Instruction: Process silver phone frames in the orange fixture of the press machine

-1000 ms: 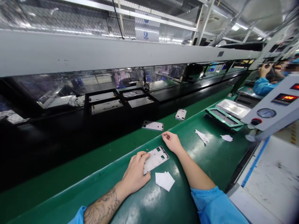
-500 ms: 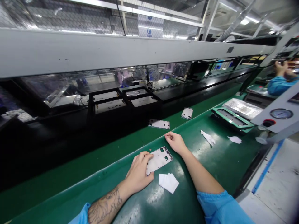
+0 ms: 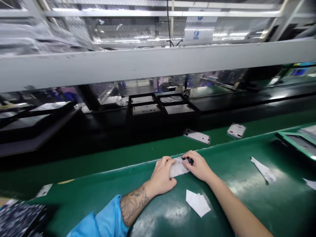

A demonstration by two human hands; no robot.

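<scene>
A flat white phone frame (image 3: 178, 169) with small dark cut-outs lies at the front bench's far edge. Fingers and thumb of my left hand (image 3: 161, 176) close around its left end. My right hand (image 3: 198, 165) grips the opposite end, thumb on the face and fingers over the far edge, covering part of the cut-outs. A folded white paper piece (image 3: 197, 203) rests on the green mat just below the frame.
Two more phone frames, one long (image 3: 197, 136) and one shorter (image 3: 236, 130), lie on the green strip beyond. Black trays (image 3: 161, 108) stand behind. A crumpled white scrap (image 3: 263, 170) and a green-rimmed tray (image 3: 296, 144) are at right; a speckled dark object (image 3: 22, 219) is lower left.
My right hand has come down from beside the phone frame onto its right end. My left hand still holds the other end. The view has turned left.
</scene>
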